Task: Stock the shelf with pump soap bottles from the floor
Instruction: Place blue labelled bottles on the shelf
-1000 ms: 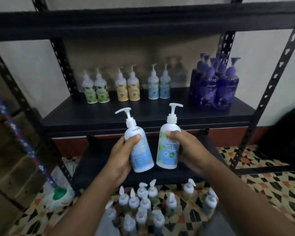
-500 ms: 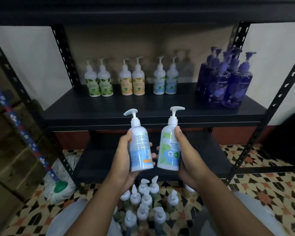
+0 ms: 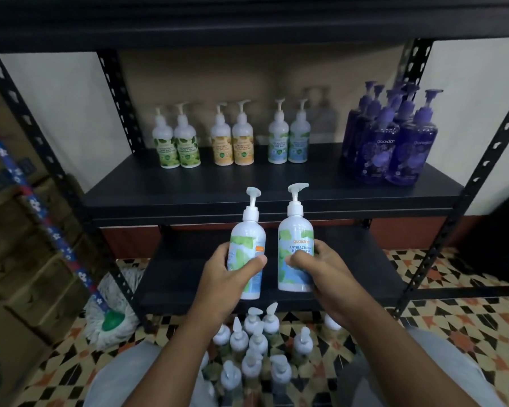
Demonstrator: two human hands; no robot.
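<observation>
1. Head view: left hand (image 3: 232, 274) grips one soap bottle (image 3: 249, 239), right hand (image 3: 321, 268) grips a second bottle (image 3: 296, 239). Both are upright, side by side.
2. Shelf (image 3: 247, 189) just beyond the hands; blue-label pair (image 3: 288, 142) at its back.
3. Floor bottles (image 3: 253, 348) below the wrists.
4. Step: likely carrying to the shelf. Next: clear the front edge, set both down by the matching pair, let go.

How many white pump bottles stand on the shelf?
6, at the back of the shelf: green-labelled pair leftmost, yellow-labelled pair next, blue-labelled pair rightmost. Purple bottles could hide more.
</observation>
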